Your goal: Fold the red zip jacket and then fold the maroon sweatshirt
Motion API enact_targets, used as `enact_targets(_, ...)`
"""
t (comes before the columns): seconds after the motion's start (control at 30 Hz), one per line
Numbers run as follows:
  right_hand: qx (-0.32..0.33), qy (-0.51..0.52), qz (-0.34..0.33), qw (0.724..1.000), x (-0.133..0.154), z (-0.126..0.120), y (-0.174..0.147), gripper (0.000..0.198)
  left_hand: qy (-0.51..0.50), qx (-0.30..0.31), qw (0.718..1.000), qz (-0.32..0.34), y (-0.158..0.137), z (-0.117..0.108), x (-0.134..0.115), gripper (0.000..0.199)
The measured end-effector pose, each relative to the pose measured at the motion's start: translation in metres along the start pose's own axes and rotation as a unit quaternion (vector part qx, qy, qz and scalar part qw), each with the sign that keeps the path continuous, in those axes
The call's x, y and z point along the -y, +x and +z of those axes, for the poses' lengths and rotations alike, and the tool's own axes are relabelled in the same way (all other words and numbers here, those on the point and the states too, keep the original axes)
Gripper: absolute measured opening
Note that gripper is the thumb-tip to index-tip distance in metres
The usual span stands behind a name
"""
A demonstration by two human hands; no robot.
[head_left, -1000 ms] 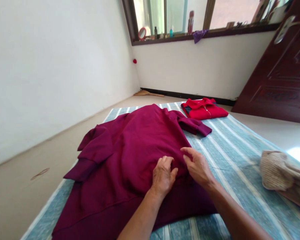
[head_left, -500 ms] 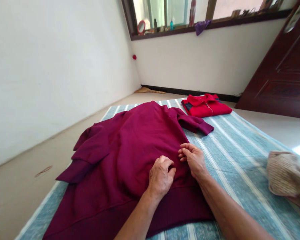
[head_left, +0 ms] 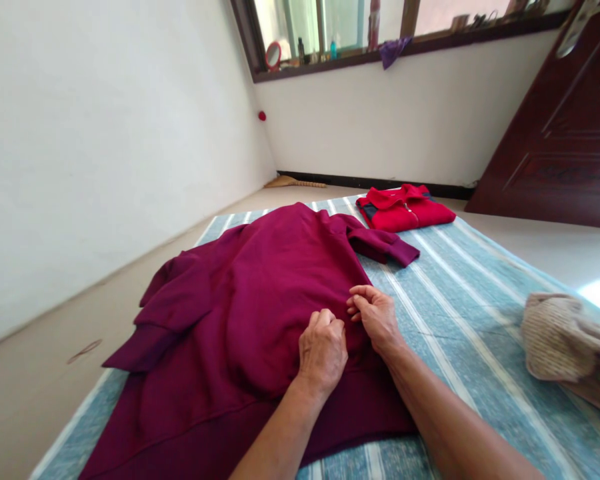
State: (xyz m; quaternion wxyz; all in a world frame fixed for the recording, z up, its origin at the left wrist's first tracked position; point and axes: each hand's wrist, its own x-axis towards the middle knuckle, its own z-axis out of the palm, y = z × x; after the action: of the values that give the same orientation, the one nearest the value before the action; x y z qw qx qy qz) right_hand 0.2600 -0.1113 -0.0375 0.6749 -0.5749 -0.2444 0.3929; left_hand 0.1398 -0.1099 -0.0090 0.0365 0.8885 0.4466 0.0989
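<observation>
Maroon sweatshirt (head_left: pixel 270 287) lies spread on a blue-and-white striped cloth (head_left: pixel 460 313), its deep hem band nearest the person and its body stretching away toward the far edge. One sleeve is bent down along the left side, its cuff (head_left: pixel 145 347) pointing left; the other sleeve juts out to the right, with its cuff flat on the stripes.

The left hand (head_left: pixel 323 350) is over the lower part of the sweatshirt, back uppermost, its fingers curled in and its grip drawn nearly closed. The right hand (head_left: pixel 375 317) is just beside it, at the garment's right edge, thumb and fingertips close together. Whether either grip has fabric pinched in it cannot be told.

Beyond the right sleeve sits a folded red zip-collar jacket (head_left: pixel 410 210) with dark navy panels; any label in its collar is too small to make out. Near the cloth's right edge is a beige knitted garment (head_left: pixel 555 340), bunched and cut off by the frame.

On the pale floor (head_left: pixel 25 380) at left lies a thin loop of cord (head_left: pixel 85 351), and a straw broom (head_left: pixel 295 182) rests by the far wall. Above, the windowsill carries a red-rimmed mirror (head_left: pixel 273 57), a small blue bottle (head_left: pixel 333 50) and a reddish flask (head_left: pixel 374 27), their markings too blurred to read.
</observation>
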Motion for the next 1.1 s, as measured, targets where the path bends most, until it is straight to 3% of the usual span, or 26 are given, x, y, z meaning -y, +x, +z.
enact_targets(0.27,0.008,-0.017,-0.005,1.000,0.000,-0.001,0.000,0.021,0.068,0.040,0.996,0.050,0.007,-0.004,-0.010,0.027)
enact_targets(0.4,0.011,-0.011,-0.005,1.000,0.000,-0.002,0.000,0.021,0.061,0.031,0.996,0.054,0.009,-0.002,-0.008,0.024)
enact_targets(0.6,0.007,0.002,0.001,1.000,-0.001,-0.001,0.001,0.021,-0.075,0.015,0.996,0.038,0.012,-0.003,0.017,0.017)
enact_targets(0.73,0.005,0.010,0.007,1.000,0.000,-0.001,0.002,0.022,-0.188,0.016,0.982,0.001,0.015,-0.007,0.029,0.021)
enact_targets(0.83,0.007,0.006,0.006,1.000,0.000,-0.002,0.002,0.022,-0.221,0.028,0.975,0.009,0.014,-0.008,0.030,0.019)
enact_targets(1.1,0.007,-0.007,0.002,1.000,0.001,-0.002,0.000,0.022,-0.086,0.045,0.995,0.036,0.009,-0.008,0.014,0.020)
